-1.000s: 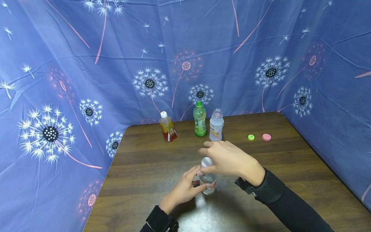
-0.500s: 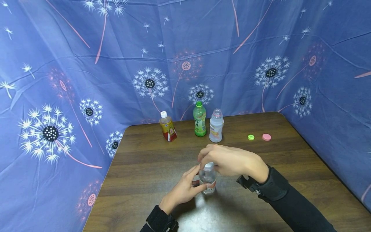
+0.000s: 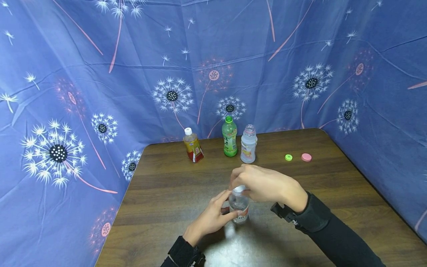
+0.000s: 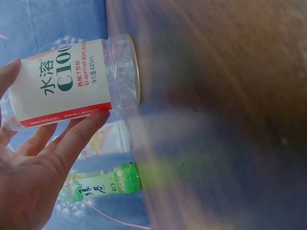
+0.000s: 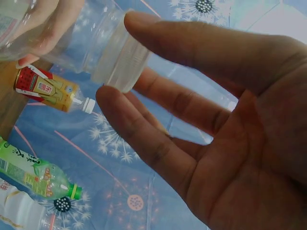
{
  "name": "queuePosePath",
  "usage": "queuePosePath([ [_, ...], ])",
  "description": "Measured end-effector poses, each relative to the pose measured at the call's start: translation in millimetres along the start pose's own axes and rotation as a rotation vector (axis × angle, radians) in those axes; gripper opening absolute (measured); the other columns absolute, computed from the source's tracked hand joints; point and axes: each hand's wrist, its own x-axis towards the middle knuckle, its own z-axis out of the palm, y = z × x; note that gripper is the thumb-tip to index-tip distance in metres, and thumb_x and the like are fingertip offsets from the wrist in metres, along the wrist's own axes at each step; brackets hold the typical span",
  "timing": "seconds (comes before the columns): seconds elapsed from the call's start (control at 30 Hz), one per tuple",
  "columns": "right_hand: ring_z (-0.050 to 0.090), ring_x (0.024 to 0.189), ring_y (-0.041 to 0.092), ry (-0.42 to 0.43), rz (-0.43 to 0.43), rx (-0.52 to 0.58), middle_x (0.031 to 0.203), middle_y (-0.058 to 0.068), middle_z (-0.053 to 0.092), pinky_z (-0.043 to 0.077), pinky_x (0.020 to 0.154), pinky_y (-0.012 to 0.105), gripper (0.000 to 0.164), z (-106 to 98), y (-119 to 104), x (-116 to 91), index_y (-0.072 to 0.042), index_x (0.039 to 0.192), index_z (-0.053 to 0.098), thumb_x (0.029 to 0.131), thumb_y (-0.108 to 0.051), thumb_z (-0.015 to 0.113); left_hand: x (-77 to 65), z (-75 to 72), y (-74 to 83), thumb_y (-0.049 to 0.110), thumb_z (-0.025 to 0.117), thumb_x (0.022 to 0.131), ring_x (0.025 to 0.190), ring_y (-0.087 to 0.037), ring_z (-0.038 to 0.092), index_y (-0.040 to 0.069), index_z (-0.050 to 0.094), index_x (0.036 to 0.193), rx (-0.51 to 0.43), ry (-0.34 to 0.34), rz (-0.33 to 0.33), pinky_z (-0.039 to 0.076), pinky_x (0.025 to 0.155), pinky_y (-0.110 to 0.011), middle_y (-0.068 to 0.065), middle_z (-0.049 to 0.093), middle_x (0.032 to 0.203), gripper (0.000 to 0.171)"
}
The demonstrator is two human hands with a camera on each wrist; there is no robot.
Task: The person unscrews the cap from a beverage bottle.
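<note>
My left hand (image 3: pixel 208 218) grips the bottle (image 4: pixel 62 81), right hand (image 3: pixel 268 185) pinches the cap (image 5: pixel 127 62). Uncapping, I reckon; next needs a steady twist.

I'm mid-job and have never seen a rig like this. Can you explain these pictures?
There is no robot: a person works bare-handed. The wide picture comes from a camera worn on the head, looking forward and down; the closer two come from a camera on each wrist, so they look turned sideways. The left hand grips a clear bottle; the right hand pinches its white cap. Farther back on the wooden table stand a capped red-and-yellow bottle, then a green bottle and a whitish bottle, both uncapped. To their right lie a green cap and a pink cap.
</note>
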Motion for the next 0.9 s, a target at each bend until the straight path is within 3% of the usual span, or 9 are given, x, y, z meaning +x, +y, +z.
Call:
queuePosePath([
  [0.3, 0.054, 0.075, 0.004, 0.051, 0.025, -0.077, 0.085, -0.005, 0.061, 0.05, 0.064, 0.02, 0.016, 4.0, -4.4, 1.9, -0.02, 0.102, 0.08, 0.086, -0.019, 0.082, -0.2, 0.6, 2.4, 0.037, 0.069, 0.096, 0.133, -0.021, 0.055, 0.041, 0.029, 0.156, 0.015, 0.01, 0.0, 0.06, 0.093, -0.035, 0.007, 0.043, 0.154, 0.072],
  [0.5, 0.054, 0.073, 0.005, 0.065, 0.035, -0.123, 0.083, -0.004, 0.062, 0.049, 0.061, 0.02, 0.016, 5.8, -5.9, 1.8, -0.02, 0.102, 0.08, 0.086, -0.022, 0.082, -1.2, 2.5, 3.3, 0.037, 0.07, 0.096, 0.132, -0.021, 0.056, 0.04, 0.03, 0.156, 0.0, 0.024, 0.001, 0.06, 0.094, -0.035, 0.005, 0.044, 0.153, 0.072],
  [0.73, 0.052, 0.074, 0.006, 0.081, 0.051, -0.109, 0.085, -0.004, 0.062, 0.048, 0.062, 0.02, 0.021, 8.4, -6.9, 0.3, -0.018, 0.107, 0.079, 0.087, -0.025, 0.081, -1.1, 3.7, 2.4, 0.032, 0.069, 0.097, 0.131, -0.024, 0.057, 0.034, 0.034, 0.155, 0.059, 0.057, 0.068, 0.061, 0.087, -0.027, -0.005, 0.048, 0.15, 0.068],
  [0.9, 0.053, 0.076, 0.007, 0.095, 0.065, -0.114, 0.087, -0.004, 0.062, 0.049, 0.064, 0.022, 0.021, 9.8, -7.7, -0.7, -0.018, 0.108, 0.079, 0.087, -0.026, 0.081, -0.4, 2.7, 3.2, 0.029, 0.07, 0.096, 0.13, -0.025, 0.057, 0.032, 0.036, 0.154, 0.068, 0.061, 0.072, 0.061, 0.087, -0.027, -0.006, 0.049, 0.149, 0.067],
])
